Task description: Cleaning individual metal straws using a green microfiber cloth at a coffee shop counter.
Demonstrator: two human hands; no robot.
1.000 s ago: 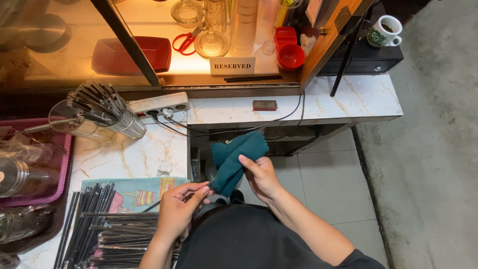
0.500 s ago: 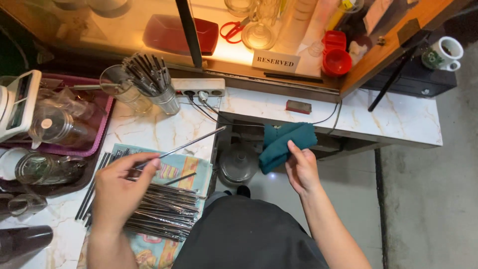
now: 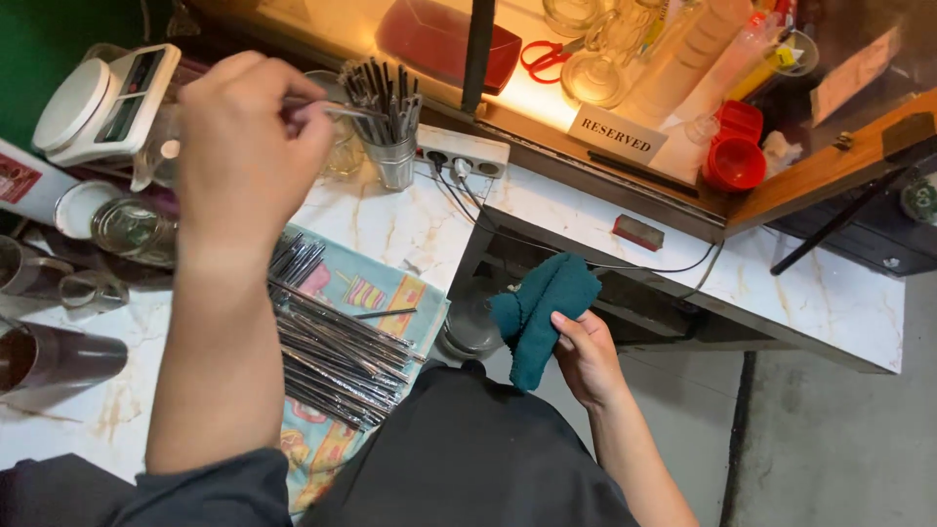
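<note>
The person's left hand [image 3: 249,146] is raised over the white marble counter [image 3: 410,220], its fingers pinching a thin metal straw [image 3: 337,109] that is lying roughly level, its far end reaching toward a shiny steel cup [image 3: 393,161] packed with more upright metal straws. The hand is closed around the straw, and the straw's tip is sitting right at the bundle in the cup; whether it is already inside the rim I cannot tell.

The right hand [image 3: 586,356] is hanging lower, off the counter's edge and above the dark apron, gripping a crumpled teal cloth [image 3: 539,307] with thumb and fingers folded around its lower part.

Between the two arms, a heap of long metal straws [image 3: 332,346] is lying on a colourful patterned towel [image 3: 366,288] spread on the counter, with one dark thin stick resting apart on the towel's upper part. Just behind the steel cup, a white power strip [image 3: 464,151] is sitting with cables running off to the right. To the far left, a white kitchen scale [image 3: 102,102] is standing near glass jars, and a dark tumbler [image 3: 59,356] is lying on its side close to the left elbow. Behind the glass, red scissors [image 3: 547,59] and a red cup [image 3: 732,161] are glowing under warm light.
</note>
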